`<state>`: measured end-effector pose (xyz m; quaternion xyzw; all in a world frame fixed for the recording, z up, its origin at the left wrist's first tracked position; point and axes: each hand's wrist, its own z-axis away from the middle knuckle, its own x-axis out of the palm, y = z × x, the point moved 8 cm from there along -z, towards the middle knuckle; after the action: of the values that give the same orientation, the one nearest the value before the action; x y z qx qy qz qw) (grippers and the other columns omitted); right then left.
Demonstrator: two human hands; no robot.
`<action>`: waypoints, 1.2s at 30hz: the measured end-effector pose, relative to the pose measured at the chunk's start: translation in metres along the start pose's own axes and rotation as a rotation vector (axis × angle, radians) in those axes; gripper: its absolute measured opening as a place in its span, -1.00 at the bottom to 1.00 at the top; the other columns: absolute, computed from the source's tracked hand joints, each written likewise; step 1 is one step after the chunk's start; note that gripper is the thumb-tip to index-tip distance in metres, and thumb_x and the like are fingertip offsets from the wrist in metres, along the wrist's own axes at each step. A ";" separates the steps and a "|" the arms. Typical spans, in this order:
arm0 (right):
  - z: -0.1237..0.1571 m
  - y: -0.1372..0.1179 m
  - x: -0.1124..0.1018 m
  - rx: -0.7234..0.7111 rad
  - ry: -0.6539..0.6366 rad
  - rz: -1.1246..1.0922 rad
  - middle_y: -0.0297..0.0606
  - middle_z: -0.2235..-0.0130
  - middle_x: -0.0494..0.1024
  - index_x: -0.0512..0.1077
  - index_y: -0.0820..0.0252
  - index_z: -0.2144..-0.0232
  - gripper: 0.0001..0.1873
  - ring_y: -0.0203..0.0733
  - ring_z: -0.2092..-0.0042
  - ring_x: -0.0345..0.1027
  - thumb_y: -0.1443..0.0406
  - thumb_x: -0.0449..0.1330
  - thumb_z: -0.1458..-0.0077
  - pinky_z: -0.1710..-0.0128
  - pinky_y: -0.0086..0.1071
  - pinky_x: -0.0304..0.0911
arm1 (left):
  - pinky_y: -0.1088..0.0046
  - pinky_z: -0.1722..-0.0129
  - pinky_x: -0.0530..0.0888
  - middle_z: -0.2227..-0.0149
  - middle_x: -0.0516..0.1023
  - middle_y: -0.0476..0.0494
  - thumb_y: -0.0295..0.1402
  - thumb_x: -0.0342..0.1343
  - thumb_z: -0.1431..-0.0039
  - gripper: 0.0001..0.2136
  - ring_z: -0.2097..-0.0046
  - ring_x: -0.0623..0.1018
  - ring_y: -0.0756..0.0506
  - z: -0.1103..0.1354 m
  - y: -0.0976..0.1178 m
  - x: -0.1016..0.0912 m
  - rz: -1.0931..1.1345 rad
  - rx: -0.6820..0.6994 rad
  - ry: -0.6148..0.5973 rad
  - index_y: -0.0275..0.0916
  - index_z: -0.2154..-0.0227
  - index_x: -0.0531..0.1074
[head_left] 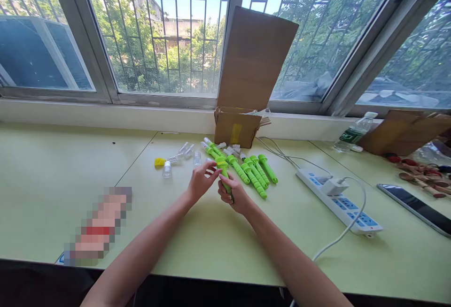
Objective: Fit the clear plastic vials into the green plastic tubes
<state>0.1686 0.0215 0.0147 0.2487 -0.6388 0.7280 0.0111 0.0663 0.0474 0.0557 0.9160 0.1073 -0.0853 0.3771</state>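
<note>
Green tube [223, 166] is leaning over the table [193, 250]. Fingers of the right hand [235, 193] are clamping on its body, and fingertips of the left hand [203, 181] are pinching its ridged top. If the right hand is holding too loosely, the tube might be slipping and knocking the green sticks [239, 170] lying close by.

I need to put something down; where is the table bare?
The tabletop lies bare left of the blurred item, and between the right forearm and power strip. It's crowded from the clear caps past the left hand and right hand to the green tubes, before the cardboard box.
</note>
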 end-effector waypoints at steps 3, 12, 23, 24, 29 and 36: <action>0.000 -0.002 0.001 -0.028 0.030 0.024 -0.52 0.52 0.31 0.19 0.07 0.30 -0.69 -0.53 0.70 -0.12 0.14 0.23 0.00 0.75 -0.61 -0.28 | 0.45 0.40 0.59 0.33 0.56 -0.10 -0.27 0.17 -0.09 -0.79 0.34 0.60 -0.03 0.000 -0.002 0.000 0.018 -0.036 -0.001 -0.24 0.24 0.42; -0.010 -0.004 -0.019 -0.162 0.134 0.034 -0.41 0.44 0.38 0.28 0.13 0.32 -0.65 -0.40 0.57 0.22 0.11 0.30 0.07 0.69 -0.52 0.03 | 0.39 0.35 0.59 0.31 0.57 -0.13 -0.25 0.18 -0.09 -0.76 0.31 0.60 -0.06 -0.001 -0.001 -0.001 0.035 -0.074 -0.003 -0.23 0.19 0.42; -0.012 0.003 -0.020 -0.115 0.053 0.001 -0.41 0.51 0.35 0.35 0.16 0.32 -0.72 -0.43 0.62 0.11 0.12 0.26 0.01 0.67 -0.51 -0.03 | 0.35 0.30 0.59 0.29 0.56 -0.14 -0.26 0.16 -0.10 -0.76 0.28 0.59 -0.07 0.000 0.003 -0.003 -0.015 -0.015 0.019 -0.23 0.18 0.43; -0.012 0.003 -0.020 -0.110 0.047 -0.009 -0.42 0.51 0.35 0.35 0.16 0.32 -0.72 -0.44 0.63 0.10 0.13 0.26 0.01 0.67 -0.51 -0.04 | 0.35 0.30 0.59 0.29 0.56 -0.14 -0.26 0.16 -0.10 -0.76 0.28 0.59 -0.07 0.000 0.002 -0.003 -0.018 -0.014 0.019 -0.23 0.18 0.43; -0.012 0.004 -0.018 -0.082 0.018 -0.071 -0.42 0.53 0.35 0.33 0.16 0.33 -0.75 -0.45 0.65 0.08 0.15 0.25 -0.01 0.69 -0.52 -0.08 | 0.35 0.29 0.60 0.30 0.57 -0.13 -0.25 0.17 -0.10 -0.76 0.29 0.60 -0.07 0.000 0.002 -0.002 -0.033 0.000 0.031 -0.22 0.20 0.43; -0.012 0.006 -0.020 -0.083 0.047 -0.057 -0.39 0.61 0.39 0.28 0.16 0.39 -0.74 -0.45 0.73 -0.01 0.10 0.16 -0.06 0.75 -0.53 -0.19 | 0.35 0.30 0.61 0.32 0.58 -0.13 -0.23 0.18 -0.09 -0.75 0.31 0.60 -0.07 0.001 -0.001 0.003 -0.053 0.015 0.001 -0.22 0.20 0.43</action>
<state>0.1798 0.0376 0.0009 0.2490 -0.6607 0.7059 0.0574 0.0689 0.0471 0.0536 0.9156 0.1312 -0.0955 0.3679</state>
